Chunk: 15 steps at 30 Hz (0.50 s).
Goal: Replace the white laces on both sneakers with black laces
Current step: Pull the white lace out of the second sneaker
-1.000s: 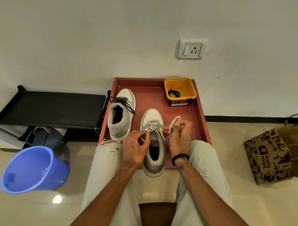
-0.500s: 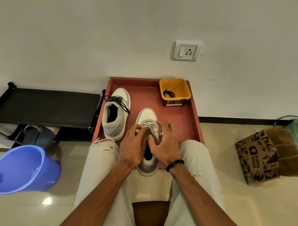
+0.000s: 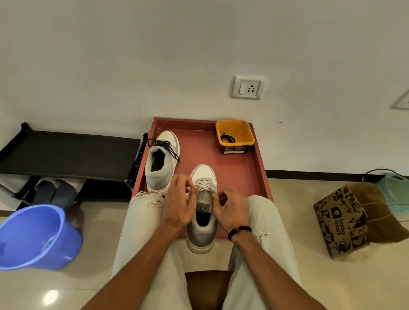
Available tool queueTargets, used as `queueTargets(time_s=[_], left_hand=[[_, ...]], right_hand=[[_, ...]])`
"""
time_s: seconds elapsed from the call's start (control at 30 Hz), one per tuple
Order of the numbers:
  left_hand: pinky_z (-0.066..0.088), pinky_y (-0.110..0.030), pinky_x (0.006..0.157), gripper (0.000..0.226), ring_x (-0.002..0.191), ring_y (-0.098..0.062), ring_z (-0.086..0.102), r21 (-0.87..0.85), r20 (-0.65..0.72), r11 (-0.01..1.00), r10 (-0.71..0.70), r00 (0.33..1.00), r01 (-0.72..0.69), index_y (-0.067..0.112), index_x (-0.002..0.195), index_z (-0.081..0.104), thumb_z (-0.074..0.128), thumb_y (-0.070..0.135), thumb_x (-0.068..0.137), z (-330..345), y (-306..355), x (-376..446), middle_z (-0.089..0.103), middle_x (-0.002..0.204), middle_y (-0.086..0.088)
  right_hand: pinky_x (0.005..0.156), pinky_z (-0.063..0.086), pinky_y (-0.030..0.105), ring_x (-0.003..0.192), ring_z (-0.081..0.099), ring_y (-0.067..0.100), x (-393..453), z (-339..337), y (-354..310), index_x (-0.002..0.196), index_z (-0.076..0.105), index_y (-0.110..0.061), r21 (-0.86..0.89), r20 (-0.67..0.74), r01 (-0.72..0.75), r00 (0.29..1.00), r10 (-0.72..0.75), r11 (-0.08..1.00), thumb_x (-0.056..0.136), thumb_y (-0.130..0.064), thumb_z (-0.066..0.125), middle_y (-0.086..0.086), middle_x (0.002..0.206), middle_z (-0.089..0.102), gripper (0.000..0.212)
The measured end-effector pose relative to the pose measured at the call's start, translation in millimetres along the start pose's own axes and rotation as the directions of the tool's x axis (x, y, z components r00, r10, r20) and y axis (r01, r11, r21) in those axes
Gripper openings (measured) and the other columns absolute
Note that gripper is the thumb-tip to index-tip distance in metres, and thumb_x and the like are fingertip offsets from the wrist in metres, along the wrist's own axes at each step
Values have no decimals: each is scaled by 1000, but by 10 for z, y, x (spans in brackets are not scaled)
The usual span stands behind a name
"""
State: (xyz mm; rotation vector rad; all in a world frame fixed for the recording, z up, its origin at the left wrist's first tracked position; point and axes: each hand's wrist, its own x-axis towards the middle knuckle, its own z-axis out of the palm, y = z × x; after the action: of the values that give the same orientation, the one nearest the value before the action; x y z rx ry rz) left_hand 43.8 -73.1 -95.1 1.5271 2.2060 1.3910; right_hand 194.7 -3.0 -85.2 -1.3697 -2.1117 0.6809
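Two grey-and-white sneakers stand on a red tray (image 3: 251,177). The left sneaker (image 3: 161,162) carries a black lace. The right sneaker (image 3: 202,215), nearer me, has a white lace (image 3: 206,186) crossing its upper eyelets. My left hand (image 3: 177,202) is at the shoe's left side, fingers pinching at the lace by the eyelets. My right hand (image 3: 231,210) sits at the shoe's right side, fingers curled onto the lace end. A coiled black lace (image 3: 227,139) lies in an orange tub (image 3: 235,136) at the tray's back right.
A blue bucket (image 3: 31,238) stands on the floor to the left, below a low black shoe rack (image 3: 64,152). A printed paper bag (image 3: 345,220) sits to the right. My knees flank the tray; a brown stool (image 3: 208,291) shows between them.
One second ago my right hand held a loop of white lace out to the right. Both hands then closed in over the tongue, and now they sit at either side of the eyelets.
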Motion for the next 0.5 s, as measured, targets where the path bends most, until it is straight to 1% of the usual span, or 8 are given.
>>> queueTargets(time_s=[0.03, 0.1, 0.13, 0.17, 0.23, 0.3, 0.4, 0.5], left_hand=[[45, -27, 63, 12, 75, -10, 51, -92, -66, 994, -64, 996, 58, 18, 96, 51, 62, 18, 101, -18, 11, -5, 52, 91, 4], [48, -32, 64, 12, 72, -11, 55, -235, -132, 954, -219, 967, 184, 17, 96, 54, 63, 10, 98, -52, 16, 5, 59, 85, 3], [52, -33, 66, 12, 75, -10, 59, -269, -138, 938, -264, 955, 220, 17, 99, 55, 62, 7, 97, -65, 9, 14, 62, 87, 4], [56, -34, 70, 15, 81, -9, 63, -269, -133, 937, -267, 954, 224, 18, 104, 57, 60, 6, 95, -69, 4, 20, 65, 91, 4], [57, -32, 80, 25, 97, -12, 64, -178, -72, 967, -199, 977, 184, 20, 114, 60, 57, 12, 90, -65, 1, 8, 67, 103, 5], [51, -29, 88, 33, 108, -11, 56, -27, 29, 997, -68, 997, 69, 22, 119, 63, 60, 18, 86, -74, 45, -21, 66, 110, 7], [49, -30, 94, 39, 110, -13, 53, 156, 138, 976, 132, 982, -153, 22, 122, 68, 65, 35, 85, -52, 84, -56, 69, 115, 7], [51, -35, 93, 31, 107, -17, 56, 272, 166, 932, 199, 966, -239, 22, 119, 71, 67, 37, 93, 15, 22, -65, 72, 115, 7]], right_hand=[[67, 47, 35, 73, 54, 18, -12, -9, 15, 80, 64, -17, -8, 5, -13, 1000, 13, 1000, 93, -34, 69, -3, 80, 60, 22], [67, 48, 36, 73, 55, 18, -37, -33, 13, 80, 63, -20, -40, 27, -4, 1000, 5, 999, 94, -38, 67, -3, 80, 61, 24], [68, 48, 36, 74, 55, 18, -49, -41, 4, 81, 63, -20, -60, 43, 8, 999, -6, 998, 94, -39, 66, -4, 81, 61, 24], [69, 48, 36, 75, 56, 18, -55, -50, -4, 82, 64, -20, -78, 60, 22, 998, -17, 997, 95, -39, 65, -4, 82, 62, 23], [70, 47, 35, 77, 56, 18, -54, -54, -8, 86, 66, -19, -101, 77, 40, 996, -32, 994, 95, -37, 64, -4, 85, 63, 20], [69, 43, 32, 77, 56, 18, -53, -53, -24, 86, 66, -19, -95, 64, 35, 998, -29, 995, 95, -35, 64, -4, 85, 64, 19], [70, 46, 33, 77, 57, 18, -62, -43, -60, 85, 66, -19, -75, 42, 33, 999, -30, 997, 93, -34, 66, -3, 86, 65, 18], [71, 50, 35, 76, 57, 17, -104, -21, -76, 86, 68, -19, -47, 25, 37, 999, -36, 998, 93, -33, 66, -5, 87, 64, 16]])
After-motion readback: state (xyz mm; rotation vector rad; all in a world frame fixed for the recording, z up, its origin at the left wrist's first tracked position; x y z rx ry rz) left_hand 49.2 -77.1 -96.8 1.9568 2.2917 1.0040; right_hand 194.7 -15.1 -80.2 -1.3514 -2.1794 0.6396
